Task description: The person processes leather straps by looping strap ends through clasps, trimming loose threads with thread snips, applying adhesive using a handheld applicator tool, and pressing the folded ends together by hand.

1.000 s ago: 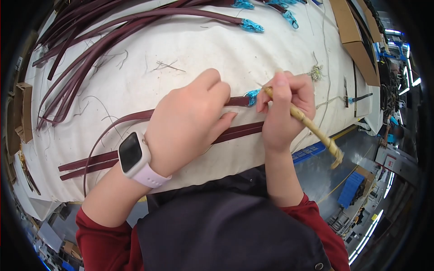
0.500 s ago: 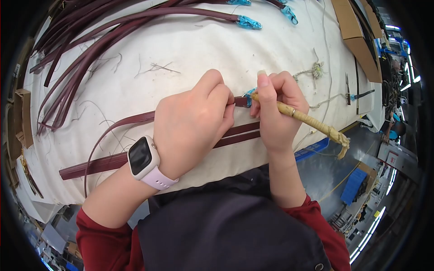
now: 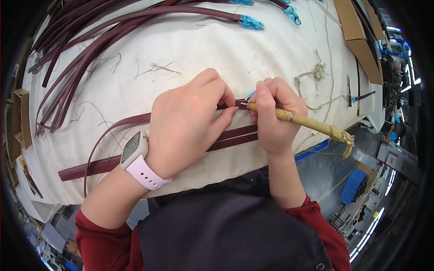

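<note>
My left hand (image 3: 185, 119), a watch on its wrist, pinches a narrow maroon leather strap (image 3: 131, 119) near its end. The strap's tail curves away to the left and hangs over the table edge. In my right hand (image 3: 279, 115) is an awl-like tool (image 3: 312, 124) with a yellow wrapped handle and a thin pale tip. That tip meets the strap just right of my left fingertips. A bit of blue film (image 3: 249, 95) shows at the strap's end, partly behind my right fingers. Below my hands lies another maroon strap (image 3: 90, 168), partly covered by my left wrist.
A pile of maroon straps (image 3: 97, 49), several with blue-wrapped ends (image 3: 251, 22), lies at the upper left. Loose threads and a knotted cord (image 3: 318, 72) lie on the white cloth (image 3: 217, 49). A cardboard box (image 3: 359, 38) stands at upper right. A blue crate (image 3: 312, 151) sits below the edge.
My left hand has rolled and its thumb has spread lower, turning the watch face away. The strap's end has tilted, and the tool's tip now shows against it.
</note>
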Demonstrator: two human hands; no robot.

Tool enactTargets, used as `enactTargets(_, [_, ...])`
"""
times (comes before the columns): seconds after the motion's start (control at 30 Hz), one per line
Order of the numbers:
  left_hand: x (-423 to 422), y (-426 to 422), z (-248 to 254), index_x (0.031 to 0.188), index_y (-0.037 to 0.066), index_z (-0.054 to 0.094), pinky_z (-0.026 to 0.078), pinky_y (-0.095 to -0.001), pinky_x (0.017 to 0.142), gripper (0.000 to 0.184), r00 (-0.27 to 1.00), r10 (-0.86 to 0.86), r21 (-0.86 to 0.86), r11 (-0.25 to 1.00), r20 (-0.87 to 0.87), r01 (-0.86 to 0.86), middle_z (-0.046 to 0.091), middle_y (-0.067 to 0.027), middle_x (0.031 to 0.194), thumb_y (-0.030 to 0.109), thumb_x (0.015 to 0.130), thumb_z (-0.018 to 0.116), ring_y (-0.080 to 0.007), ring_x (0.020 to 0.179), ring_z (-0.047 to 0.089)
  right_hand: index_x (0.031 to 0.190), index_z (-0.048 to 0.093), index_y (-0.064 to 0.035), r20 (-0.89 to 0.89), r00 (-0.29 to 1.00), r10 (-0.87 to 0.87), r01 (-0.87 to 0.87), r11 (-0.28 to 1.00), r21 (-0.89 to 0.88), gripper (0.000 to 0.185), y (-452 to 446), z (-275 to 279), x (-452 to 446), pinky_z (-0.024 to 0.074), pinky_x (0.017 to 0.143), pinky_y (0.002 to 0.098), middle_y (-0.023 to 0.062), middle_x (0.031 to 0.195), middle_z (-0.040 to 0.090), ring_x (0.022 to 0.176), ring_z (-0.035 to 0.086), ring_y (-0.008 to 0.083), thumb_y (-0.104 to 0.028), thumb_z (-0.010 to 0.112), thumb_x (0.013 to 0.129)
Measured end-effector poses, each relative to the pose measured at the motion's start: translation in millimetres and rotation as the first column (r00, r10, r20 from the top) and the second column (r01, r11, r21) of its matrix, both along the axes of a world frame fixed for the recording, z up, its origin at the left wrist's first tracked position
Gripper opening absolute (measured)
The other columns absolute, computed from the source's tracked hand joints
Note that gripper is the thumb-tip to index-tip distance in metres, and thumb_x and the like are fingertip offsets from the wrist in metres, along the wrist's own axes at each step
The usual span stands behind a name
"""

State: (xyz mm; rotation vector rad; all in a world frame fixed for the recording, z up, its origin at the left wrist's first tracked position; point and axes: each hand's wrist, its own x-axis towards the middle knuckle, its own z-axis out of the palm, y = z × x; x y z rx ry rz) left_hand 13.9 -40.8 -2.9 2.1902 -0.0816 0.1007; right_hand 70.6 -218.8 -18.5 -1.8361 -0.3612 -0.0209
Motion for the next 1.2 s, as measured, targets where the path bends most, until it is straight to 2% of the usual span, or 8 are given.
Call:
enactTargets(0.37, [0.6, 1.0, -0.3, 0.089, 0.006, 0.068, 0.042, -0.0280, 0.053, 0.011, 1.000, 0.001, -0.043, 0.999, -0.014, -0.002, 0.066, 0.0001, 0.090, 0.006, 0.085, 0.079, -0.0115, 0.055, 0.055, 0.067, 0.048, -0.0029, 0.041, 0.999, 0.014, -0.013, 0.999, -0.033, 0.034, 0.9, -0.2, 0.3, 0.0314, 0.048, 0.0297, 0.0010, 0.056, 0.043, 0.052, 0.036, 0.0085, -0.003, 0.069, 0.094])
enactTargets(1.2, [0.7, 0.7, 0.2, 0.088, 0.005, 0.067, 0.041, -0.0277, 0.053, 0.011, 1.000, -0.002, -0.052, 0.999, -0.022, 0.001, 0.066, -0.0005, 0.090, 0.006, 0.085, 0.078, -0.0107, 0.055, 0.054, 0.066, 0.044, -0.0029, 0.058, 0.998, 0.016, -0.013, 0.998, -0.057, 0.035, 2.9, 1.1, 0.5, 0.0312, 0.048, 0.0308, 0.0022, 0.056, 0.041, 0.051, 0.035, 0.0095, -0.001, 0.068, 0.092])
